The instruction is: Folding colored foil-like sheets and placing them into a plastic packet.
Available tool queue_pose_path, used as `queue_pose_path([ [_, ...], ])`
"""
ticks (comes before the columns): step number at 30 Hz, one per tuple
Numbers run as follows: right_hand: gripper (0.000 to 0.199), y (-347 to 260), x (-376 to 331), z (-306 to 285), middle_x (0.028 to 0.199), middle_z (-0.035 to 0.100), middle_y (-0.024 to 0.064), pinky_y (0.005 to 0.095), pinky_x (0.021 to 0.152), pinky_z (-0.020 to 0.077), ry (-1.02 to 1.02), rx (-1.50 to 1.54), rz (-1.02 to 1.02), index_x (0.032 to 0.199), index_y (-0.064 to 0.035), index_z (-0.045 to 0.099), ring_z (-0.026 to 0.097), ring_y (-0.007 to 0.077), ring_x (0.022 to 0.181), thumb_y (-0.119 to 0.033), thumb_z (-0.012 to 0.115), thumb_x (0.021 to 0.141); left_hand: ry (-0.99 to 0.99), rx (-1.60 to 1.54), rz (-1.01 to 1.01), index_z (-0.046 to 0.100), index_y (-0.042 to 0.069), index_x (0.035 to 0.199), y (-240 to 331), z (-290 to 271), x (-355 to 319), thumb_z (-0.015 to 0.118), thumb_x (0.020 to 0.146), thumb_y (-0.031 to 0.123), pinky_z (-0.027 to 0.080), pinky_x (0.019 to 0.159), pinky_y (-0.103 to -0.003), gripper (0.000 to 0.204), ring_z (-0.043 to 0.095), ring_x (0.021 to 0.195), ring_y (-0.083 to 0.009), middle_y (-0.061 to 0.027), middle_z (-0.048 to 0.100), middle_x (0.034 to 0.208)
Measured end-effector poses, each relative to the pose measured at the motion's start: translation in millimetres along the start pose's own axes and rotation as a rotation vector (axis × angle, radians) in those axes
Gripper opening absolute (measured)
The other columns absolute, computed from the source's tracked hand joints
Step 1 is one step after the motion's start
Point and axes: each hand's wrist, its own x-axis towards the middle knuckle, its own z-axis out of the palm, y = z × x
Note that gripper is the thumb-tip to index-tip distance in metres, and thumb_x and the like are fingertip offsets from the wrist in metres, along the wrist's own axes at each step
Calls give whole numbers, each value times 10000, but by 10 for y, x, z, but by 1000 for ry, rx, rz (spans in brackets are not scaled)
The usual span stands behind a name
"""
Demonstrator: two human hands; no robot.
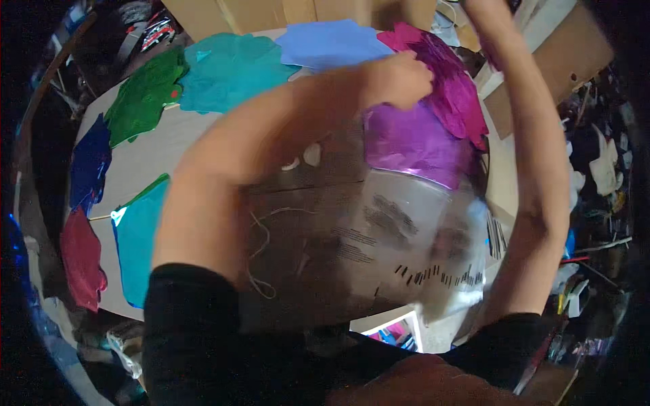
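Note:
My left hand (403, 81) reaches across the table with its fingers curled in, over a flat, shiny magenta piece (450, 88) with a jagged edge. Anything inside those fingers is hidden. Just below the hand lies a flat purple piece (413, 142) with a glossy surface. My right arm stretches up along the right side. Only part of my right hand (484, 7) shows at the top edge, and its fingers are out of sight. A periwinkle-blue piece (332, 44) lies flat beyond my left forearm. Teal (230, 71) and green pieces (145, 98) spread farther left.
Navy (91, 162), dark red (84, 264) and turquoise pieces (139, 243) line the table's left side. Clear plastic bags with black printing (399, 223) lie nearer me. A thin pale cord (261, 287) curls beside them. Cardboard (555, 68) stands at the right; clutter surrounds the table.

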Motion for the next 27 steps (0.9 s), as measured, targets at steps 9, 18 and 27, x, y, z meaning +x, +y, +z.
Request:
queue_pose_path([
  [9,248,-1595,-279,1336,843,667,164,446,612,577,-128,143,-280,1140,-93,504,701,338,711,-110,507,893,11,-446,-468,722,116,1084,-1110,473,-2077,726,771,269,533,847,-426,349,673,945,-319,-154,704,984],
  [18,401,-1780,-365,1223,952,651,173,430,634,575,-275,167,-431,1293,-131,472,692,350,756,-117,485,893,108,-289,-451,712,122,1067,-1170,690,-1920,706,810,236,531,838,-439,281,651,972,-338,-136,679,1019],
  [27,205,-1569,-164,1258,1022,650,177,480,798,531,-326,394,-323,1013,-89,660,668,374,905,-166,537,869,264,-390,-408,667,125,875,-1286,685,-1838,554,830,184,512,784,-459,136,648,912,-352,-140,669,949],
])
